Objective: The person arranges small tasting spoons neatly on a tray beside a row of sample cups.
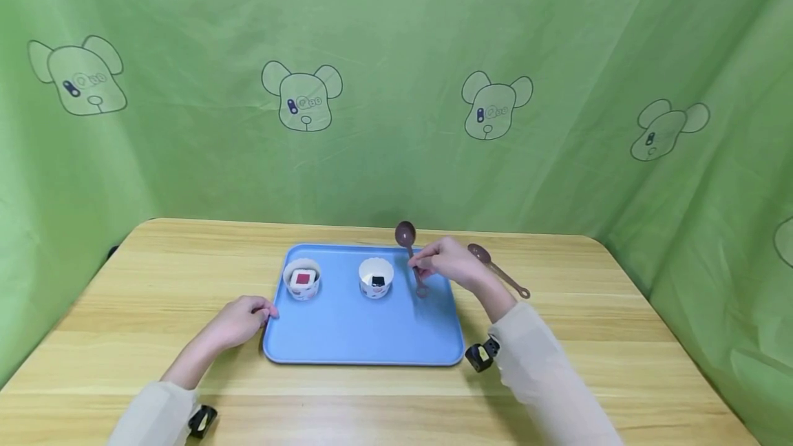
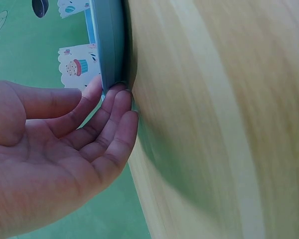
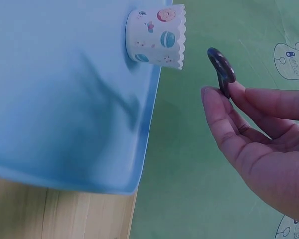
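My right hand (image 1: 451,262) pinches the handle of a brown spoon (image 1: 405,234) between thumb and fingers, above the right part of a blue tray (image 1: 365,339). In the right wrist view, the end of the spoon's handle (image 3: 221,64) shows past the fingertips, and its shadow falls on the tray. At the tray's left edge, the fingers of my left hand (image 1: 238,322) touch the rim, slightly bent, with the thumb apart from it in the left wrist view. Two patterned paper cups stand on the tray: one (image 1: 301,292) with a white-and-red piece, another (image 1: 375,290) with a black-and-white piece.
A second brown spoon (image 1: 509,281) lies on the wooden table (image 1: 347,405) right of the tray, partly behind my right hand. Behind the table hangs a green curtain (image 1: 396,12) with printed bear heads.
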`<state>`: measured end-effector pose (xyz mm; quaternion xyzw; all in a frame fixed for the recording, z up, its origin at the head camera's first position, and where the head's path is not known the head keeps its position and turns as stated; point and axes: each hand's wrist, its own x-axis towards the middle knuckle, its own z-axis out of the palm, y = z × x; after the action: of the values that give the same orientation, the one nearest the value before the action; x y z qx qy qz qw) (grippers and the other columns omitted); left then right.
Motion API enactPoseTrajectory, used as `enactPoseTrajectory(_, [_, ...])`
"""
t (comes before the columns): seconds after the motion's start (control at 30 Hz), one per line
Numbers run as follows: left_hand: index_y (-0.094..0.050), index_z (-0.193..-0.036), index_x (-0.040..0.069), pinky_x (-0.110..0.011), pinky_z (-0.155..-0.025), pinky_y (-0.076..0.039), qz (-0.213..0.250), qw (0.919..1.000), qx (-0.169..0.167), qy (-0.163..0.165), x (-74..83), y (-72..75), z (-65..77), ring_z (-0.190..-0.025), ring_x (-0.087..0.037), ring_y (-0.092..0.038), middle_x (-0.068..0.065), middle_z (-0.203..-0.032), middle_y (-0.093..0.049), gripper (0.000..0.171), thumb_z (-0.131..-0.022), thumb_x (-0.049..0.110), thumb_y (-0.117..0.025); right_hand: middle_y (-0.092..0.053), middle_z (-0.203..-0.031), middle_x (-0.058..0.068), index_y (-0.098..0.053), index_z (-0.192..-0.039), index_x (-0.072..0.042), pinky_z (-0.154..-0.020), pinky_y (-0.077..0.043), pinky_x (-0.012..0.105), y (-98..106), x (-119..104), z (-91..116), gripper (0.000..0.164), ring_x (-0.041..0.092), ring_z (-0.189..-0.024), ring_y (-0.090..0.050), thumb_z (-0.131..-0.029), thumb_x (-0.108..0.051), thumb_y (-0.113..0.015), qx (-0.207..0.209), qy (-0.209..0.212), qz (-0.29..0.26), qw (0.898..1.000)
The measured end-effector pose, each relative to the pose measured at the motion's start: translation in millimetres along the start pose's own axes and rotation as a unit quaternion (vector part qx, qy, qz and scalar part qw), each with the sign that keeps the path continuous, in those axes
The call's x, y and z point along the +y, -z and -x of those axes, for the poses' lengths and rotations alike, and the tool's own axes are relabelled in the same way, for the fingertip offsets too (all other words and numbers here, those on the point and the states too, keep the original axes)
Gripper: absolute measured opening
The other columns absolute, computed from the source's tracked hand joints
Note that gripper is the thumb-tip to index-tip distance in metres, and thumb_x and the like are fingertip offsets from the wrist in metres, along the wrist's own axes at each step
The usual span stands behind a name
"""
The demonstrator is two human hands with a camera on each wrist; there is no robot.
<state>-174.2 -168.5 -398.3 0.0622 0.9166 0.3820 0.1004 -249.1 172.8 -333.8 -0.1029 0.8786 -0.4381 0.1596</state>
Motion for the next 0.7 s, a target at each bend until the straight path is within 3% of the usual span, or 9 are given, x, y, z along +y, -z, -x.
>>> enactPoseTrajectory(0.4, [-0.062, -0.091, -0.002, -0.036, -0.069, -0.042, -0.001, 1.0, -0.002, -0.002, 0.0, -0.1, -0.4, -0.077, -0.022, -0.049, -0.011, -0.088, -0.058, 0.022, -0.09, 0.0, -0.041, -0.065, -0.1, 0.017, -0.066, -0.103, 0.005, -0.096, -0.035, 0.047, -15, -6, -6, 0.021, 0.021, -0.078, -0.065, -0.088, -0.002, -0.052, -0.008, -0.003, 0.006, 1.0])
enactPoseTrajectory(0.7, [-0.062, -0.092, -0.002, -0.033, -0.065, -0.04, 0.0, 1.0, -0.003, 0.001, 0.7, 0.0, -0.1, -0.073, -0.02, -0.047, -0.008, -0.082, -0.056, 0.022, -0.091, 0.0, -0.04, -0.064, -0.1, 0.02, -0.065, -0.102, 0.007, -0.091, -0.041, 0.042, -24, -14, -7, 0.021, 0.021, -0.076, -0.065, -0.088, 0.0, -0.051, -0.022, -0.004, -0.009, 1.0])
